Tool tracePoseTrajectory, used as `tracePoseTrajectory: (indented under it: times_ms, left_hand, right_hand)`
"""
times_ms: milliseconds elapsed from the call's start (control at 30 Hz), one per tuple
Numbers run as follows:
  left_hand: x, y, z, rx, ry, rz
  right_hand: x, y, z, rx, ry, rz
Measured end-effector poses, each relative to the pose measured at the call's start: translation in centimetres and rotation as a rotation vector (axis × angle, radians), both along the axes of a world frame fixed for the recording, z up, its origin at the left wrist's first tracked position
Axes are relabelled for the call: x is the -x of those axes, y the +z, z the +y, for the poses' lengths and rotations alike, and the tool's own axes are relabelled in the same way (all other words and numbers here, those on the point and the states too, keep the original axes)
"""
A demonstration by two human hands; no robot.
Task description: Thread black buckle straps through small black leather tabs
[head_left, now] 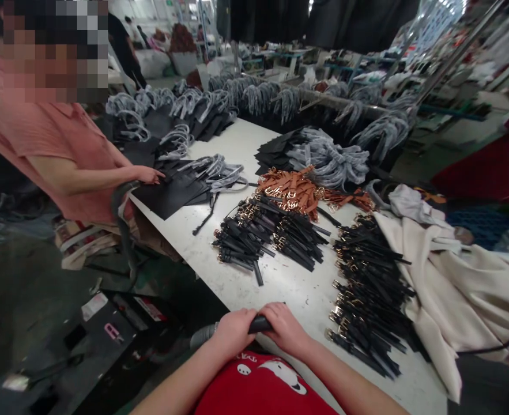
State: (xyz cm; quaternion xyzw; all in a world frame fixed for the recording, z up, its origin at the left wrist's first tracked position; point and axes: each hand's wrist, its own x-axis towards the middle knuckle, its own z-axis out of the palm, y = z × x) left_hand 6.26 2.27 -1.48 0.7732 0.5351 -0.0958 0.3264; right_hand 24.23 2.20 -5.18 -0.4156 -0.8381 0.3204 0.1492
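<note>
My left hand point(236, 329) and my right hand point(283, 324) are close together at the near edge of the white table point(280, 288), just in front of my body. Both have their fingers wrapped round a short black cylindrical piece point(260, 324) that shows between them. Its ends are hidden in my grip, so its exact kind is unclear. A grey ribbed hose point(203, 335) emerges beside my left wrist. Beyond my hands lie bundles of black straps with gold buckles point(245, 230), and another long row of black buckled straps point(366, 294) lies to the right.
Brown buckled straps point(291, 190) and wrapped grey handles point(327, 155) are piled farther back. Cream fabric point(466, 288) drapes over the right side. At left, a co-worker in a pink shirt point(59, 144) touches black panels point(172, 187). A dark box point(120, 317) is low at left.
</note>
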Motion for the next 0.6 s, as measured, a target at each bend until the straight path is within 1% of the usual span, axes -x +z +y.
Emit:
tracePoseTrajectory:
  times_ms: [67,100,133,200,233,267,300,367,433,500,600]
  left_hand:
    - [0.9,-0.2,0.8,0.006,0.013,-0.047]
    - [1.5,-0.3,1.1,0.005,0.028,-0.066]
    - [2.1,-0.4,1.5,0.003,0.047,-0.077]
    - [3.4,-0.5,2.2,0.005,0.079,-0.076]
    - [4.1,-0.6,2.5,0.012,0.089,-0.068]
    - [4.7,-0.7,2.8,0.022,0.094,-0.058]
    - [5.3,-0.8,3.0,0.034,0.097,-0.049]
    - [6.4,-0.9,3.2,0.052,0.098,-0.041]
    - [7.2,-1.0,3.2,0.048,0.099,-0.041]
    - [7.9,-1.1,2.9,0.031,0.111,-0.036]
    - [8.4,-1.3,2.6,0.029,0.138,-0.015]
  right_hand:
    - [-0.1,0.1,2.0,0.016,0.002,0.018]
    - [-0.4,0.0,3.4,0.024,-0.047,0.032]
    - [-0.9,-0.4,4.9,0.031,-0.134,0.038]
    - [-2.0,-1.6,8.3,0.028,-0.422,-0.01]
    - [-2.7,-2.5,10.0,0.021,-0.553,-0.087]
    - [-3.4,-3.4,11.6,0.005,-0.65,-0.18]
    - [-3.9,-4.4,13.1,-0.017,-0.692,-0.272]
    - [-4.8,-6.1,15.2,-0.046,-0.723,-0.464]
    - [-5.2,-7.4,16.3,-0.06,-0.719,-0.617]
    - [-5.3,-8.3,16.8,-0.075,-0.708,-0.704]
    - [-5.3,-8.9,17.1,-0.099,-0.675,-0.743]
